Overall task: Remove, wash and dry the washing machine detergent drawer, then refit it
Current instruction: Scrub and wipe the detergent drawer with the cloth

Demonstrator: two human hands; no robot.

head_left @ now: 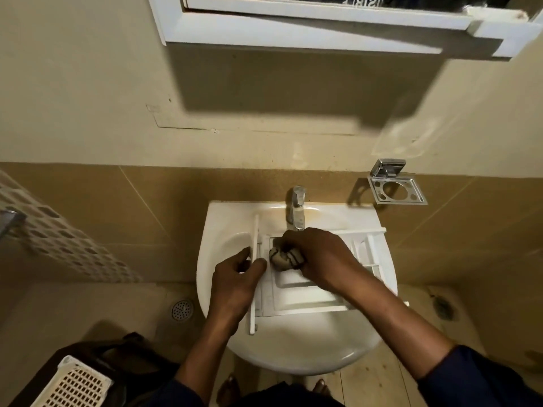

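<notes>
Drawer (296, 292) lies across sink (293, 356), under tap (296, 210). Left hand (235, 286) grip pinches drawer front, holds it steady. Right hand (320, 257) grip curled round striped cloth (286, 258), pressed inside drawer. Best: push cloth into corners, keep drawer from slipping.

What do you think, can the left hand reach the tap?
Probably yes: the tap stands just behind the drawer and nothing blocks the way. But the left hand grips the drawer's front panel and must let go first.

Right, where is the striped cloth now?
Head view, centre: the striped cloth is bunched in the right hand, pressed into the detergent drawer across the sink, below the tap.
</notes>
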